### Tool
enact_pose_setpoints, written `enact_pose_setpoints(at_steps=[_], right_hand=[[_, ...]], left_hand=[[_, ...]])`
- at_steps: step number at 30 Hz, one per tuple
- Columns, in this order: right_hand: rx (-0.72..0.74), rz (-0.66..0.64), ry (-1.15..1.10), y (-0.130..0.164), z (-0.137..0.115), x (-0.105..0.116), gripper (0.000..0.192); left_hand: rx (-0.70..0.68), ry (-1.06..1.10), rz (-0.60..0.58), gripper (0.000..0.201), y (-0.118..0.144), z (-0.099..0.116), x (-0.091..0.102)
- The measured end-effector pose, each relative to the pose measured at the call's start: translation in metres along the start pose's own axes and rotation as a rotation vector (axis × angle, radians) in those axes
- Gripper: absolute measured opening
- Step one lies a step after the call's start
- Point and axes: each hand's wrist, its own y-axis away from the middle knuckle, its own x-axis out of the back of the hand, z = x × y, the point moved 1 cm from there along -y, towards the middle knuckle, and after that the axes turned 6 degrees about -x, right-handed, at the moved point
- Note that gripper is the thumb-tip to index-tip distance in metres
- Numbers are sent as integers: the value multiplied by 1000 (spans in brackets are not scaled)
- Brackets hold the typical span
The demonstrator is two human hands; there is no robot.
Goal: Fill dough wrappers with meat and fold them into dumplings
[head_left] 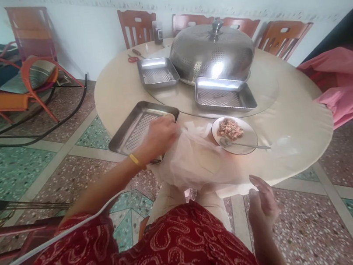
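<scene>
My left hand (160, 136) reaches across the near edge of the round table and grips the top of a thin translucent plastic bag (197, 162), beside a steel tray (136, 127) that overhangs the table's left edge. My right hand (262, 203) hangs below the table's front rim with its fingers loosely apart, holding nothing. Just right of the bag stands a small plate (246, 142) with a heap of minced filling (229, 129) and a spoon (248, 145) lying across it.
Two more steel trays (157, 72) (224, 95) lie around a large perforated steel dome cover (213, 54) at the table's centre. Red scissors (133, 59) and a dark jar (157, 32) are at the far edge. Wooden chairs (137, 25) line the wall; an orange chair (8, 93) stands left.
</scene>
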Motion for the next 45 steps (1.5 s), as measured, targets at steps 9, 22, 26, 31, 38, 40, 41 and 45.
enact_pose_setpoints(at_steps=[9, 22, 26, 31, 38, 40, 41, 45], right_hand=[[389, -131, 306, -13, 2, -41, 24], [361, -146, 382, -5, 22, -53, 28], [366, -120, 380, -6, 24, -53, 27], [290, -140, 399, -6, 24, -53, 26], [257, -179, 443, -6, 19, -53, 26], [224, -206, 464, -6, 20, -53, 26], [204, -224, 470, -6, 21, -53, 26], [150, -266, 467, -5, 23, -54, 26]], left_hand=[[-398, 299, -223, 19, 11, 108, -48], [-378, 226, -277, 21, -9, 101, -74], [-351, 206, -307, 20, -12, 100, -71], [-343, 202, -345, 23, -11, 94, -68], [-388, 189, -291, 22, -15, 88, -77], [-420, 191, -284, 20, -16, 88, -79], [-435, 192, -289, 18, -17, 88, -79], [-466, 180, -331, 20, -19, 91, -76]])
